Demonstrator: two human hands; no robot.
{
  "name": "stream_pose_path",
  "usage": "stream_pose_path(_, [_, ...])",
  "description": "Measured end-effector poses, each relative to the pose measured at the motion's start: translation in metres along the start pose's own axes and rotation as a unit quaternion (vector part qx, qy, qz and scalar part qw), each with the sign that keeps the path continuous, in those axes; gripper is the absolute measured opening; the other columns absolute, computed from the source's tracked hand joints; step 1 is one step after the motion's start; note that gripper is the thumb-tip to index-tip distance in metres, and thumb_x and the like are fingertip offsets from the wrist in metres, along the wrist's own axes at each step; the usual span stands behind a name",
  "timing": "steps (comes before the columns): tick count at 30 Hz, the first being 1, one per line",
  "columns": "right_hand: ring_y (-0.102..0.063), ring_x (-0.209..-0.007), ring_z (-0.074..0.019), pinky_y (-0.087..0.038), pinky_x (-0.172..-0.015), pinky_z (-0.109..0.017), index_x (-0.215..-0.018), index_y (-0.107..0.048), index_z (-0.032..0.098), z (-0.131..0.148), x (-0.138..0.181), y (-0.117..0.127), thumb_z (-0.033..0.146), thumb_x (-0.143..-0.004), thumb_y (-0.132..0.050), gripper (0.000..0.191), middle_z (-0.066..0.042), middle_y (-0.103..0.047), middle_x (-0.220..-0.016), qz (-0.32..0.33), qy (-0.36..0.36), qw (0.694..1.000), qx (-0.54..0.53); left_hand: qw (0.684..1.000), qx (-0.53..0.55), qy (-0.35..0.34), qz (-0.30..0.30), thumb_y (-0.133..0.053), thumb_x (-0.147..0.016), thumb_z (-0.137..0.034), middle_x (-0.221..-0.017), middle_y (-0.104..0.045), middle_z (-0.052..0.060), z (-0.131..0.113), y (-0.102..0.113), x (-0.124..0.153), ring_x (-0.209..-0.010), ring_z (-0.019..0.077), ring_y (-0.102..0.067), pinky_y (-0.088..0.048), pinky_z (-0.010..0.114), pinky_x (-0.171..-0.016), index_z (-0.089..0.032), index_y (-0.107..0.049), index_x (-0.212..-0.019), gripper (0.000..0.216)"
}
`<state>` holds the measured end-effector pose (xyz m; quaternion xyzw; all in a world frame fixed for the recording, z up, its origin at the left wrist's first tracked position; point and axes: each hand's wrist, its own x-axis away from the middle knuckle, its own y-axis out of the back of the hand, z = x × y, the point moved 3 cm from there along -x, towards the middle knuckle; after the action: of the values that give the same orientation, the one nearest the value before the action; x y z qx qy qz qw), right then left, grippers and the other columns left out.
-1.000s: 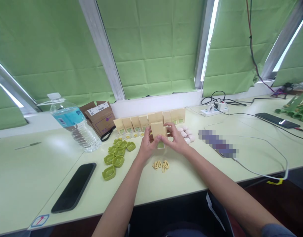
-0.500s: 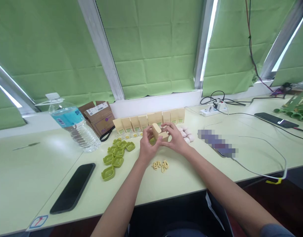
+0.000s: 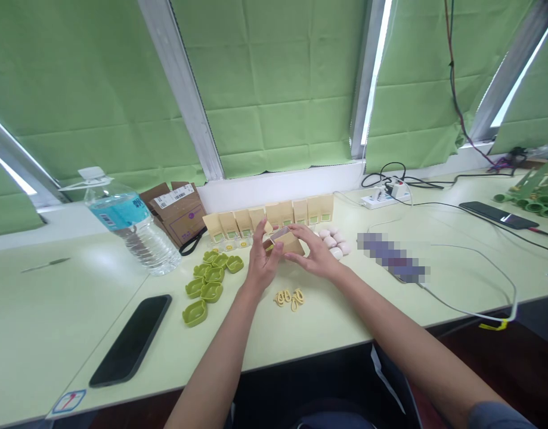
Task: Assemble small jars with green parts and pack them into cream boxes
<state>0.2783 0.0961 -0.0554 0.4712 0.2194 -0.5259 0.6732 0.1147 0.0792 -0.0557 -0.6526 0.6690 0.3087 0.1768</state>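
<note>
Between my two hands, above the table, is a small tan cardboard box [image 3: 290,244] with its flap raised. My left hand [image 3: 261,262] grips its left side, the thumb on the near face. My right hand [image 3: 316,253] closes around the right side of the same box. What lies inside the box is mostly hidden. Below the hands lie several small yellow rings or clips [image 3: 289,298]. Several green animal-shaped trays [image 3: 214,275] are grouped to the left, and several pale pink egg-like pieces [image 3: 336,243] lie just right of my right hand.
A row of tan boxes with raised flaps [image 3: 274,215] stands along the back. A water bottle [image 3: 133,223], an open brown carton [image 3: 177,211] and a black phone [image 3: 130,339] are at left. A power strip [image 3: 383,196] with cables sits back right.
The box has tilted in my hands, so its flap now leans to the left and its opening shows more. My left fingers have shifted along with the flap.
</note>
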Motion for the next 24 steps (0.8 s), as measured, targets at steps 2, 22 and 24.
stream_pose_path(2, [-0.051,-0.131,-0.03,-0.044,-0.109,-0.054,-0.122,-0.054,0.024,-0.001,0.0,-0.001,0.041,-0.09,-0.068,0.039,-0.016,-0.055,-0.138,0.008,-0.005,1.0,-0.002,0.998,-0.051,-0.037,0.004,-0.05,-0.098,-0.045,-0.138,-0.049,0.012,0.0,0.001,0.0,-0.108,0.0208,-0.062,-0.056,0.03,-0.076,-0.034,-0.035,-0.143,0.048])
stream_pose_path(22, [-0.051,-0.126,-0.0289,-0.045,-0.105,-0.053,-0.126,-0.057,0.028,0.003,-0.003,0.003,0.025,-0.088,-0.069,0.04,-0.011,-0.057,-0.127,0.045,0.0,0.999,0.015,0.963,-0.23,-0.124,-0.065,-0.045,-0.092,-0.014,-0.116,-0.062,0.009,-0.021,0.011,-0.006,-0.109,0.0205,-0.06,-0.05,0.029,-0.076,-0.02,-0.063,-0.095,0.019])
stream_pose_path(24, [-0.051,-0.127,-0.029,-0.046,-0.104,-0.052,-0.116,-0.06,0.025,0.0,-0.001,0.002,0.024,-0.089,-0.068,0.029,-0.012,-0.056,-0.128,0.04,0.008,0.999,0.02,0.957,-0.256,-0.117,-0.068,-0.045,-0.088,-0.01,-0.115,-0.062,0.009,-0.021,0.012,-0.006,-0.103,0.0195,-0.062,-0.049,0.028,-0.072,-0.02,-0.068,-0.091,0.025])
